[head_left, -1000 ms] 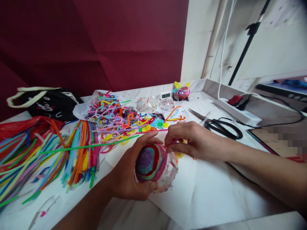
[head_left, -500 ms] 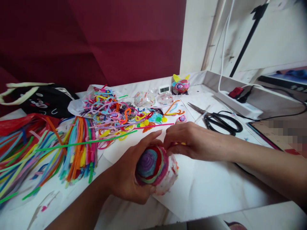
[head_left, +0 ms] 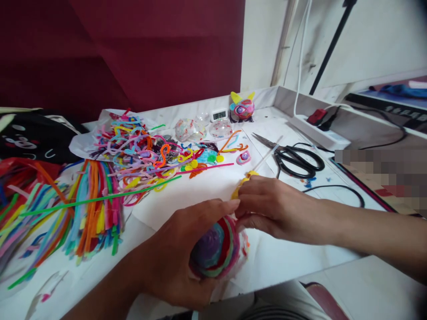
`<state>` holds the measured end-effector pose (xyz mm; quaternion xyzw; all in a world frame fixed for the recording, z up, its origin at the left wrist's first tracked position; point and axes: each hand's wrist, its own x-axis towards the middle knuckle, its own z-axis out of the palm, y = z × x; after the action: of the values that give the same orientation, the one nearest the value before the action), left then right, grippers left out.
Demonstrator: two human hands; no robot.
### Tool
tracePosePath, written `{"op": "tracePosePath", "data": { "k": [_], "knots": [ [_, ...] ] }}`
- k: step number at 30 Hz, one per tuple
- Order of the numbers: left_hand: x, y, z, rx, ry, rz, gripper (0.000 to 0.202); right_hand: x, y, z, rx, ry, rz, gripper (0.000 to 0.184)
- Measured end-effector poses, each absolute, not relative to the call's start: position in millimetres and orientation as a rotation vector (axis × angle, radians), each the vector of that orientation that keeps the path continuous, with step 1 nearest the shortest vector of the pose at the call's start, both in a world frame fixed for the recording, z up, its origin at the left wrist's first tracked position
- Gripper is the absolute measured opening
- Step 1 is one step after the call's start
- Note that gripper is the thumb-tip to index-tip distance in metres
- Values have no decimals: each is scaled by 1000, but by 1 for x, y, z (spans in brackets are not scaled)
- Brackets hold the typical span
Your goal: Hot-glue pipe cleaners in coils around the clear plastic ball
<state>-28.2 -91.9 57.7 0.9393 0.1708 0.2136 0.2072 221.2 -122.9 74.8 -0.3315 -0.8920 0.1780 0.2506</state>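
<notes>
My left hand is wrapped round a clear ball, part of which is covered in coiled bands of purple, blue, red, green and pink. My right hand presses its curled fingers to the ball's upper right edge; whatever lies between those fingertips is hidden. Just beyond the right knuckles a yellow piece shows, and I cannot tell whether the hand touches it. White paper lies beneath and behind the hands. A small pink eye-shaped piece sits farther back on the table.
Black-handled scissors lie at right, near a power strip. Bundled pipe cleaners and a heap of bent ones fill the left. Clear half-shells, a small timer and a decorated ball stand at the back.
The view has shifted, so background things sit farther left and slightly higher. The ball is lower and more covered by my left hand. The yellow piece beyond my right hand shows more.
</notes>
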Motion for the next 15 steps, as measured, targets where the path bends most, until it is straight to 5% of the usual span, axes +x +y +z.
{"op": "tracePosePath", "data": {
  "k": [15],
  "knots": [
    [-6, -94, 52, 2551, 123, 448, 88, 228, -156, 31, -971, -2367, 327, 26]
  ]
}}
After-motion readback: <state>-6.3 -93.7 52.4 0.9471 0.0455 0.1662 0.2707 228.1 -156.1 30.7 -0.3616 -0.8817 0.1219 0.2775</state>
